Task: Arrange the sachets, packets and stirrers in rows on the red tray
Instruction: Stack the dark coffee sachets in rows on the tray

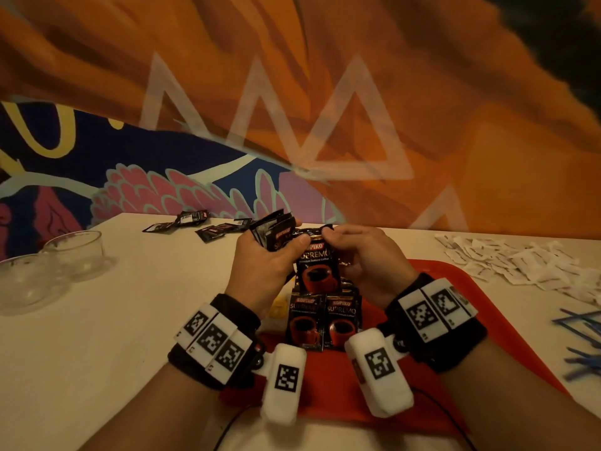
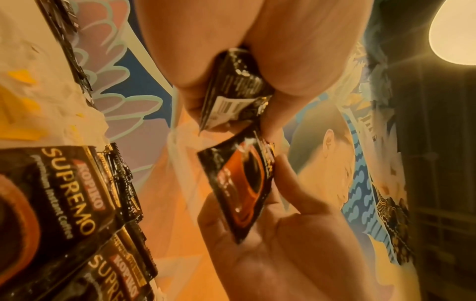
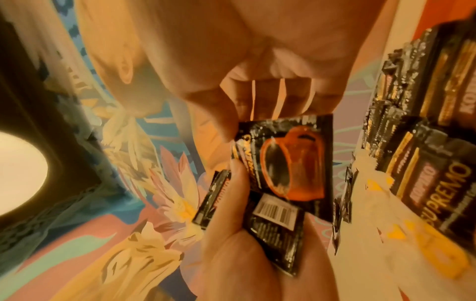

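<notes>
My left hand (image 1: 279, 242) grips a fanned bunch of black coffee packets (image 1: 274, 231) above the red tray (image 1: 325, 385). My right hand (image 1: 331, 237) pinches the top edge of a single coffee packet (image 1: 317, 265), which hangs upright between the hands with its cup picture facing me. The left thumb touches that same top edge. In the right wrist view the single packet (image 3: 291, 163) sits at the fingertips, with the bunch (image 3: 275, 224) below it. Two rows of packets (image 1: 323, 317) lie on the tray beneath the hands.
Loose black packets (image 1: 208, 229) lie at the table's far edge. Two glass bowls (image 1: 74, 252) stand at the left. A heap of white sachets (image 1: 520, 262) and blue stirrers (image 1: 582, 340) lie right of the tray. A yellow-marked sachet (image 1: 276, 307) peeks out under the left wrist.
</notes>
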The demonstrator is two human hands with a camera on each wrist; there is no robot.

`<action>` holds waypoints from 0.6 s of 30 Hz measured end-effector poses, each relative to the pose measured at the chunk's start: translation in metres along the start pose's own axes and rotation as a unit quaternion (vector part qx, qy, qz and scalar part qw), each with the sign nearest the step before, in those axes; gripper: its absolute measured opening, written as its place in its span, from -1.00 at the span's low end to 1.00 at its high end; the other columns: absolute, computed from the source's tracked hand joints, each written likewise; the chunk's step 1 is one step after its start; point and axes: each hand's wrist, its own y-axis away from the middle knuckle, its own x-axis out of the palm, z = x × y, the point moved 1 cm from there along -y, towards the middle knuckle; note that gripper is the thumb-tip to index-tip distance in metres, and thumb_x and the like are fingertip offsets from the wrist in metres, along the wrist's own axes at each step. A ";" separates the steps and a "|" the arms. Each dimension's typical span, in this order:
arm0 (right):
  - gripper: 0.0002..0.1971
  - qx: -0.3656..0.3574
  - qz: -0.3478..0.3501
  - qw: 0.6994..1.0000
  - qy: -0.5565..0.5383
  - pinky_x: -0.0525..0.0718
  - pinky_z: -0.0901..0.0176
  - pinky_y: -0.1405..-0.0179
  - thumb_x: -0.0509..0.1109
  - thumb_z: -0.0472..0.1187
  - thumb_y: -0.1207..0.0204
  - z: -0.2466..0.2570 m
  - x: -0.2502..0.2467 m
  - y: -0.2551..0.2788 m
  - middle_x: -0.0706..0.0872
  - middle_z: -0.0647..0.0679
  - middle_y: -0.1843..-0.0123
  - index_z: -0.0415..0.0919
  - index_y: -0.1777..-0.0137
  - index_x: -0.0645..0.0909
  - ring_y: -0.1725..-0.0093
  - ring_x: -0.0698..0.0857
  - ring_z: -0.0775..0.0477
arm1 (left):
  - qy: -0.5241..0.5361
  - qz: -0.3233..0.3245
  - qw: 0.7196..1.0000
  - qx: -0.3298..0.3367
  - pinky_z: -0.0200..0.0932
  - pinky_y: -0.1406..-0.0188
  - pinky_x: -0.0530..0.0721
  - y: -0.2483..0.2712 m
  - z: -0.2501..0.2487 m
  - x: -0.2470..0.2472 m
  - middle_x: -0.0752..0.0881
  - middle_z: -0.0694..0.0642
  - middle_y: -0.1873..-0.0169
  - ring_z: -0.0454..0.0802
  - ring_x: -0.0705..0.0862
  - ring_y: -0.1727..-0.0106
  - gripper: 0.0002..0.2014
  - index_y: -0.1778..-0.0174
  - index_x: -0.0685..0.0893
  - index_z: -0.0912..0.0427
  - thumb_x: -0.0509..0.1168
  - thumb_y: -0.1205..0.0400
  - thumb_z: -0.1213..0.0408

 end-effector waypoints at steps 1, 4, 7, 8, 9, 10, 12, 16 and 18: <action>-0.75 0.024 0.004 1.000 -0.018 0.65 0.07 0.12 0.37 -0.18 -0.63 -0.001 -0.001 0.000 0.76 -0.15 0.09 -0.38 -0.09 0.73 0.11 0.71 -0.09 | 0.001 0.000 1.000 -0.001 0.10 -0.02 0.78 0.000 0.000 0.000 0.85 0.08 0.17 0.13 0.83 0.01 -0.78 0.09 0.76 0.05 0.45 -0.58 0.51; -0.64 0.056 0.038 0.997 -0.025 0.69 0.01 0.03 0.40 -0.03 -0.59 -0.001 -0.003 0.000 0.77 -0.13 0.01 -0.29 -0.22 0.73 0.05 0.74 -0.10 | 0.002 -0.008 1.000 0.002 0.15 -0.05 0.79 -0.001 -0.001 -0.002 0.84 0.12 0.15 0.17 0.83 -0.02 -0.83 0.05 0.74 0.12 0.45 -0.58 0.49; -0.84 -0.014 0.047 0.993 0.104 0.69 -0.21 -0.13 0.57 -0.16 -0.41 -0.003 -0.006 -0.003 0.82 -0.16 0.07 -0.24 0.09 0.77 0.03 0.79 -0.16 | 0.009 -0.016 1.000 -0.001 0.12 -0.04 0.79 -0.002 0.000 -0.004 0.83 0.15 0.11 0.19 0.82 -0.06 -0.83 0.03 0.74 0.12 0.46 -0.58 0.48; -0.92 -0.052 0.026 0.986 0.157 0.70 -0.23 -0.16 0.59 -0.23 -0.42 -0.003 -0.007 -0.003 0.84 -0.15 0.10 -0.23 0.16 0.78 0.05 0.81 -0.18 | 0.016 -0.014 1.000 -0.009 0.13 -0.05 0.79 -0.002 0.001 -0.003 0.83 0.17 0.09 0.20 0.81 -0.07 -0.84 0.04 0.76 0.10 0.48 -0.57 0.46; -0.96 -0.088 0.005 0.975 0.205 0.73 -0.24 -0.18 0.59 -0.27 -0.45 -0.004 -0.008 -0.005 0.85 -0.13 0.11 -0.22 0.17 0.79 0.06 0.83 -0.17 | 0.023 -0.008 1.000 -0.020 0.16 -0.08 0.78 -0.001 0.001 -0.002 0.83 0.20 0.08 0.22 0.81 -0.09 -0.85 0.07 0.78 0.07 0.50 -0.55 0.41; -0.98 -0.116 -0.009 0.963 0.241 0.75 -0.22 -0.15 0.58 -0.27 -0.47 -0.004 -0.009 -0.005 0.86 -0.10 0.13 -0.21 0.13 0.80 0.08 0.84 -0.14 | 0.031 -0.002 0.999 -0.032 0.20 -0.11 0.76 -0.001 0.001 -0.002 0.82 0.22 0.07 0.25 0.80 -0.10 -0.87 0.09 0.79 0.05 0.52 -0.53 0.37; -0.95 -0.150 -0.014 0.950 0.272 0.78 -0.13 -0.06 0.57 -0.25 -0.48 -0.004 -0.008 -0.004 0.87 -0.06 0.15 -0.18 0.08 0.81 0.11 0.85 -0.06 | 0.048 0.001 0.997 -0.055 0.27 -0.15 0.74 -0.002 0.001 -0.003 0.80 0.27 0.07 0.31 0.79 -0.10 -0.91 0.08 0.78 0.13 0.51 -0.55 0.37; -0.87 -0.100 0.037 0.936 0.334 0.78 -0.11 -0.02 0.68 -0.15 -0.35 -0.006 -0.007 -0.004 0.86 -0.03 0.18 -0.02 0.16 0.79 0.12 0.84 -0.04 | 0.082 -0.020 0.993 -0.077 0.31 -0.12 0.76 -0.006 -0.001 -0.008 0.77 0.34 0.05 0.34 0.80 -0.06 -0.86 -0.04 0.71 0.31 0.44 -0.58 0.45; -0.88 -0.083 0.050 0.930 0.355 0.78 -0.12 -0.01 0.69 -0.16 -0.34 -0.006 -0.006 -0.003 0.85 -0.02 0.22 -0.01 0.27 0.78 0.15 0.82 -0.05 | 0.094 -0.019 0.992 -0.084 0.19 0.00 0.79 -0.007 -0.002 -0.008 0.79 0.26 0.11 0.25 0.82 0.02 -0.86 -0.04 0.69 0.31 0.41 -0.59 0.48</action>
